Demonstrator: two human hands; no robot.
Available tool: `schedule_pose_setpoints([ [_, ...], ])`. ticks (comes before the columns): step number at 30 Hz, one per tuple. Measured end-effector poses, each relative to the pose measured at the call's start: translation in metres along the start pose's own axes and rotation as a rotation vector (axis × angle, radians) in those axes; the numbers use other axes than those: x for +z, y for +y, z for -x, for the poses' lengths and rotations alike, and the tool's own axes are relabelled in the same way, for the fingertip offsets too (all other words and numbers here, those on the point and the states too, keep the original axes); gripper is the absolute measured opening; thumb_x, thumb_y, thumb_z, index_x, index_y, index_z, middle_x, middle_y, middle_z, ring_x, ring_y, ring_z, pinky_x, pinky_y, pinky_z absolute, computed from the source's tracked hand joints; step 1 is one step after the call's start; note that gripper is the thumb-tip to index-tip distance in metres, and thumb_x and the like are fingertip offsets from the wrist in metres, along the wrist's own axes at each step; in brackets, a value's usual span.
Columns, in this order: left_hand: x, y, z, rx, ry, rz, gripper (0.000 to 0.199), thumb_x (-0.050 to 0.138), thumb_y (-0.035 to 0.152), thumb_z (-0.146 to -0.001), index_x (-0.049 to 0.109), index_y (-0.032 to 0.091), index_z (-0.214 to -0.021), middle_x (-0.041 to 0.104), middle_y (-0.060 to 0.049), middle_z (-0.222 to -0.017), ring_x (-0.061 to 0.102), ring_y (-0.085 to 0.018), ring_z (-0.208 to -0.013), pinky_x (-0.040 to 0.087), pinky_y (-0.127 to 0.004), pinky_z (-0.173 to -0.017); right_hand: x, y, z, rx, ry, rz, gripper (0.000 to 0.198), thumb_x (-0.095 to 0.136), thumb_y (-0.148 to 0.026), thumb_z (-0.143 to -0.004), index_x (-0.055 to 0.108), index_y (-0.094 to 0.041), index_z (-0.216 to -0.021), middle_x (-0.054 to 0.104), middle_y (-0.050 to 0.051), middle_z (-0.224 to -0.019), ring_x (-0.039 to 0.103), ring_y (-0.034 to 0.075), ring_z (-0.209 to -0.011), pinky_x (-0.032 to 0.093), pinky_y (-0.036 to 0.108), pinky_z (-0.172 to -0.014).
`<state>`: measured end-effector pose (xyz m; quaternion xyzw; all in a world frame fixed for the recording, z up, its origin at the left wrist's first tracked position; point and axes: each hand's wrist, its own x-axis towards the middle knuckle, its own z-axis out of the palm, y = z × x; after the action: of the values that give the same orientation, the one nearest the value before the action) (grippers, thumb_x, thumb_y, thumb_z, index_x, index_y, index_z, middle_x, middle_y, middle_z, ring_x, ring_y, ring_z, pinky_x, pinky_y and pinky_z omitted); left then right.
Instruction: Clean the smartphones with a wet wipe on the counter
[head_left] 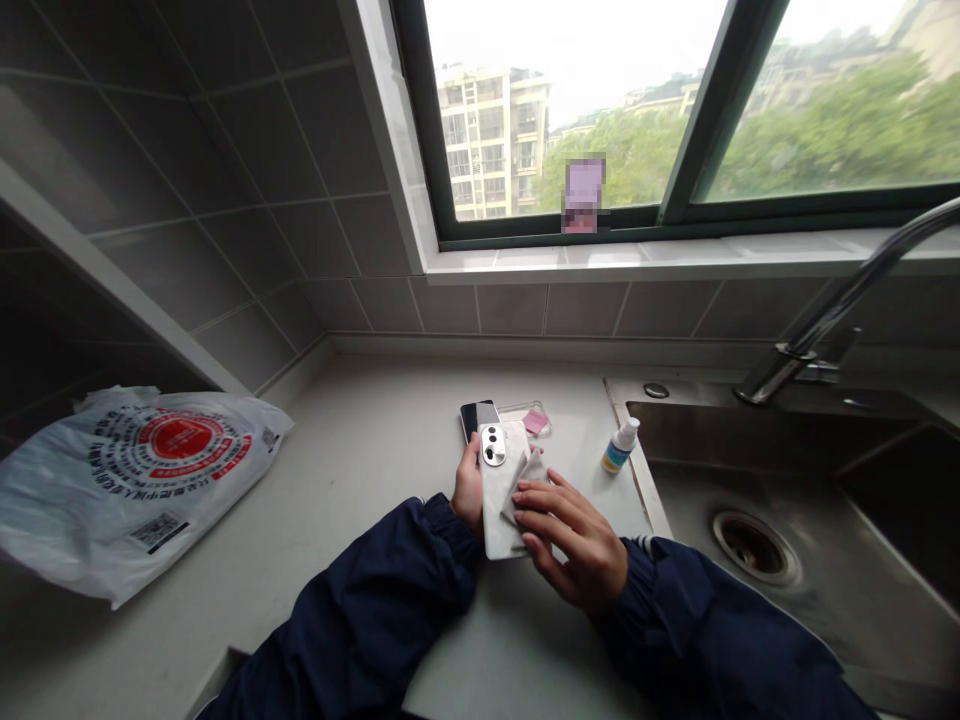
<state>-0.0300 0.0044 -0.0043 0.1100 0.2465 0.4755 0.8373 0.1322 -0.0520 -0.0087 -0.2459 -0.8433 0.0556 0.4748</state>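
Note:
My left hand point(468, 487) is closed on the left edge of a white phone point(495, 535), its back with the round camera block facing up. My right hand point(574, 535) presses a folded grey cloth point(530, 472) against the phone's back, fingers bent over it. Just beyond lies a second, dark-screened phone point(477, 415) on the counter. Beside that one is a clear phone case point(545, 430) with a pink square piece point(535, 421) on it. A small spray bottle point(620, 446) with a white cap stands upright to the right, by the sink edge.
A stainless sink point(660, 515) with a chrome faucet point(780, 370) takes up the right side. On the left, a white plastic bag point(217, 510) with red print lies on the white counter point(360, 430). A tiled wall and window sill point(510, 262) bound the back.

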Motion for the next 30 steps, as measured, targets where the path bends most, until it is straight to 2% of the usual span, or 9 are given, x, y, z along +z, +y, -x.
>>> schedule_pose_setpoints([
  [3, 0.004, 0.001, 0.001, -0.019, -0.003, -0.014, 0.084, 0.021, 0.065, -0.092, 0.064, -0.004, -0.115, 0.072, -0.022, -0.096, 0.069, -0.03, -0.089, 0.044, -0.041, -0.098, 0.0, 0.002, -0.001, -0.013, -0.065, 0.042, 0.032, 0.059, -0.013, -0.088, 0.063, -0.016, -0.12, 0.067, 0.013, -0.123, 0.057, 0.027, -0.126, 0.037, 0.052, -0.114],
  [11, 0.007, 0.002, 0.007, -0.148, -0.136, -0.027, 0.075, 0.026, 0.055, -0.093, 0.059, -0.005, -0.123, 0.071, -0.023, -0.107, 0.063, -0.031, -0.113, 0.041, -0.038, -0.104, 0.0, 0.008, -0.003, 0.032, -0.204, 0.194, 0.048, 0.05, -0.021, -0.093, 0.049, -0.015, -0.141, 0.049, 0.013, -0.147, 0.032, 0.031, -0.145, 0.025, 0.057, -0.118],
  [18, 0.004, -0.002, 0.005, -0.147, -0.231, 0.023, 0.066, 0.033, 0.047, -0.096, 0.048, -0.001, -0.138, 0.066, -0.021, -0.122, 0.057, -0.028, -0.124, 0.033, -0.037, -0.111, 0.004, 0.014, 0.003, 0.12, -0.132, 0.285, 0.054, 0.047, -0.022, -0.096, 0.04, -0.016, -0.148, 0.044, 0.013, -0.151, 0.028, 0.031, -0.146, 0.028, 0.055, -0.116],
  [24, 0.005, -0.006, 0.007, -0.175, -0.249, -0.052, 0.062, 0.028, 0.046, -0.1, 0.048, 0.002, -0.14, 0.067, -0.018, -0.123, 0.057, -0.027, -0.125, 0.031, -0.037, -0.112, 0.005, 0.02, 0.006, 0.206, -0.083, 0.312, 0.057, 0.044, -0.025, -0.097, 0.032, -0.015, -0.152, 0.039, 0.014, -0.154, 0.025, 0.033, -0.147, 0.031, 0.056, -0.113],
  [30, 0.007, -0.009, 0.009, -0.239, -0.293, -0.131, 0.071, 0.028, 0.06, -0.096, 0.048, 0.009, -0.141, 0.067, -0.017, -0.123, 0.057, -0.031, -0.123, 0.033, -0.041, -0.109, 0.007, 0.023, 0.007, 0.251, -0.068, 0.302, 0.058, 0.042, -0.028, -0.098, 0.028, -0.016, -0.154, 0.037, 0.015, -0.155, 0.025, 0.034, -0.147, 0.033, 0.056, -0.112],
])
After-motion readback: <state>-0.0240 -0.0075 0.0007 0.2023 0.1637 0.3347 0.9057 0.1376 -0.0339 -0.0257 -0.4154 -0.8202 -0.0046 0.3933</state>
